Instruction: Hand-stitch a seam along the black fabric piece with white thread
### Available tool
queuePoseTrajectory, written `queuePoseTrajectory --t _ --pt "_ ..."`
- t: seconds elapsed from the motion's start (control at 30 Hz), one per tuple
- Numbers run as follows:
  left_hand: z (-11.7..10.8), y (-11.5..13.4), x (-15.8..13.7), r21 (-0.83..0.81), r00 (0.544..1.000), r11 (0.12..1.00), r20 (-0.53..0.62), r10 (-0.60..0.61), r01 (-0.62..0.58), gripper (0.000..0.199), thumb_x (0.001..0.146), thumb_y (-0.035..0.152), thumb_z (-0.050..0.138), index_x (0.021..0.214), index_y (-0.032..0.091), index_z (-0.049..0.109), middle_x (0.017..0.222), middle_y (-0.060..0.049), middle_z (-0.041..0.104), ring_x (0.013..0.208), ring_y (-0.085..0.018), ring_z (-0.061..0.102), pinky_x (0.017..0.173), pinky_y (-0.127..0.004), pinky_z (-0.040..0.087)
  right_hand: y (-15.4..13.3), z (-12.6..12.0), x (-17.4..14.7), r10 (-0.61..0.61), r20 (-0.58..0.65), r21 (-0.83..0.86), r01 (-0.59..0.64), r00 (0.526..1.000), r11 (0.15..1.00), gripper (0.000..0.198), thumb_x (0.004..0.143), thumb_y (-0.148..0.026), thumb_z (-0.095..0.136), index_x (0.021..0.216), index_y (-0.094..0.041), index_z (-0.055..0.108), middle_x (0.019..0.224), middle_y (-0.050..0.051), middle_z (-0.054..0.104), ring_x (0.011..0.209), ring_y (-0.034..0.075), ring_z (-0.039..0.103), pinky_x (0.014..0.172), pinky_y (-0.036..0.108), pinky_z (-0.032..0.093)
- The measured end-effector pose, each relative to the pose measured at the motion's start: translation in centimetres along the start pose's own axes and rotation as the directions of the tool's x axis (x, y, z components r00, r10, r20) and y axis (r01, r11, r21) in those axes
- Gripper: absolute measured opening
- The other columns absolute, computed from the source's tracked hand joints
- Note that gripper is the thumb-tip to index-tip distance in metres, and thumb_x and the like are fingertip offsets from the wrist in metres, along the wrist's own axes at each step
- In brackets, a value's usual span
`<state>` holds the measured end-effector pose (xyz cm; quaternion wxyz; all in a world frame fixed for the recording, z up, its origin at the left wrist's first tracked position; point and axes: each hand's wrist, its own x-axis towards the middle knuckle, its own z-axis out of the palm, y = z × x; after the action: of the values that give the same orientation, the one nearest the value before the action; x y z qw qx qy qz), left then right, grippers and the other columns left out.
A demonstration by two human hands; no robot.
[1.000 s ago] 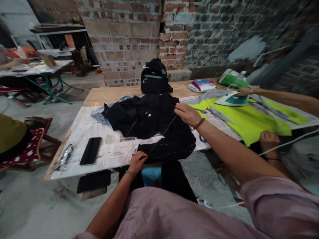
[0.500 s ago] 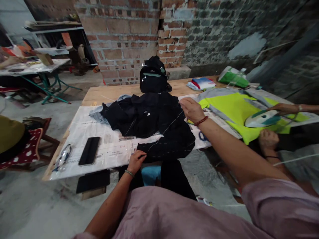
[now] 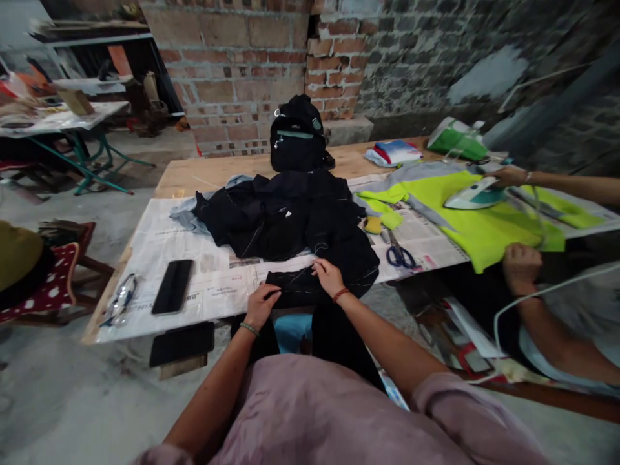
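A rough brick wall (image 3: 232, 84) stands behind a long wooden table (image 3: 232, 165), partly spread with newspaper (image 3: 213, 258). On the table's near side, in front of the wearer, lies a crumpled black garment (image 3: 276, 226); a narrow folded strip of it runs along the front edge, between the wearer's hands. To its right a bright yellow and grey garment (image 3: 494, 226) is spread out. Behind the black cloth sits a black backpack (image 3: 298, 145).

The wearer's left hand (image 3: 261, 303) pinches the left end of the strip. The right hand (image 3: 330, 279) rests on the strip farther right, fingers bent and drawn together — whether they grip cloth or a needle, I cannot tell. White stitches (image 3: 295, 292) run along the strip and a pale thread (image 3: 320, 248) curls beside the right fingers, so the step in hand looks like hand sewing. The next stitch would call for the left hand keeping the fold steady while the right guides a needle.

At right, a co-worker's hand (image 3: 508, 175) holds an iron (image 3: 477, 195) on the yellow cloth. Smaller things: a dark-screened phone (image 3: 173, 286) and blue-handled scissors (image 3: 398, 247).

Writing: the newsprint and the backpack's small label are too blurred to read — no brand is legible.
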<state>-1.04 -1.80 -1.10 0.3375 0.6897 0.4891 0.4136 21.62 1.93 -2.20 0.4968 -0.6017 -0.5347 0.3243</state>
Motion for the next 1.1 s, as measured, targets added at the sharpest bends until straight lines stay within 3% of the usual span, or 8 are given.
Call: queuePoseTrajectory --t 0.27,0.43,0.5,0.7,0.9,1.0,1.1 --pt "0.2 0.4 -0.1 -0.013 0.993 0.994 -0.052 -0.111 0.110 0.013 0.070 0.028 0.058 0.079 0.019 0.063 0.080 -0.001 0.062 0.077 -0.014 0.056 0.076 -0.028 0.044 0.8 -0.1 0.5 0.086 -0.037 0.094 -0.082 0.996 0.992 0.024 0.077 -0.035 0.045 0.087 -0.018 0.058 0.070 -0.001 0.060 0.055 0.009 0.058 0.058 0.022 0.047" --pt "0.2 0.0 -0.1 -0.050 0.977 0.979 -0.069 -0.201 0.198 0.041 0.067 0.028 0.062 0.106 0.019 0.055 0.087 -0.002 0.059 0.074 -0.013 0.056 0.067 -0.026 0.047 -1.0 -0.9 0.9 0.231 -0.042 0.348 -0.202 0.972 0.916 0.023 0.072 -0.036 0.051 0.082 -0.016 0.055 0.065 -0.001 0.058 0.050 0.009 0.058 0.047 0.020 0.044" --pt "0.2 -0.1 0.0 -0.054 0.977 0.976 -0.042 -0.211 0.209 0.045 0.066 0.027 0.063 0.109 0.020 0.054 0.088 -0.003 0.059 0.075 -0.013 0.056 0.067 -0.026 0.047 -2.8 -2.1 1.7 0.233 -0.056 0.434 -0.186 0.971 0.881 0.023 0.072 -0.037 0.053 0.082 -0.016 0.053 0.063 -0.002 0.058 0.050 0.009 0.058 0.045 0.019 0.044" --pt "0.0 0.0 0.1 -0.042 0.987 0.986 0.009 -0.162 0.162 0.033 0.067 0.025 0.061 0.100 0.021 0.058 0.098 -0.003 0.060 0.089 -0.016 0.055 0.071 -0.026 0.047 -10.0 -8.7 5.9 -0.039 -0.138 0.487 0.102 0.990 0.868 0.020 0.076 -0.034 0.053 0.086 -0.017 0.050 0.066 -0.003 0.058 0.053 0.008 0.060 0.049 0.020 0.048" --pt "-0.1 0.1 0.1 -0.038 0.982 0.981 0.028 -0.189 0.190 0.026 0.067 0.027 0.061 0.092 0.020 0.061 0.089 -0.001 0.062 0.070 -0.013 0.056 0.065 -0.025 0.047 -17.2 -15.0 9.5 -0.350 -0.216 0.373 0.408 0.912 0.833 0.014 0.084 -0.031 0.044 0.087 -0.018 0.049 0.067 -0.004 0.057 0.055 0.007 0.059 0.051 0.021 0.047" --pt "-0.1 0.2 0.1 -0.027 0.980 0.980 0.034 -0.197 0.198 0.024 0.067 0.027 0.061 0.090 0.020 0.062 0.085 0.000 0.061 0.063 -0.011 0.054 0.059 -0.023 0.046 -20.5 -17.3 10.5 -0.428 -0.243 0.349 0.490 0.870 0.798 0.006 0.084 -0.025 0.044 0.084 -0.021 0.049 0.065 -0.004 0.056 0.053 0.006 0.057 0.049 0.020 0.047" --pt "-0.1 0.1 0.1 -0.015 0.989 0.989 0.021 -0.149 0.149 0.021 0.066 0.026 0.062 0.086 0.020 0.063 0.083 0.000 0.061 0.069 -0.012 0.054 0.062 -0.023 0.045 -23.1 -18.9 11.4 -0.466 -0.202 0.326 0.508 0.861 0.798 0.006 0.083 -0.025 0.044 0.084 -0.025 0.049 0.069 -0.004 0.056 0.059 0.007 0.060 0.052 0.022 0.047"
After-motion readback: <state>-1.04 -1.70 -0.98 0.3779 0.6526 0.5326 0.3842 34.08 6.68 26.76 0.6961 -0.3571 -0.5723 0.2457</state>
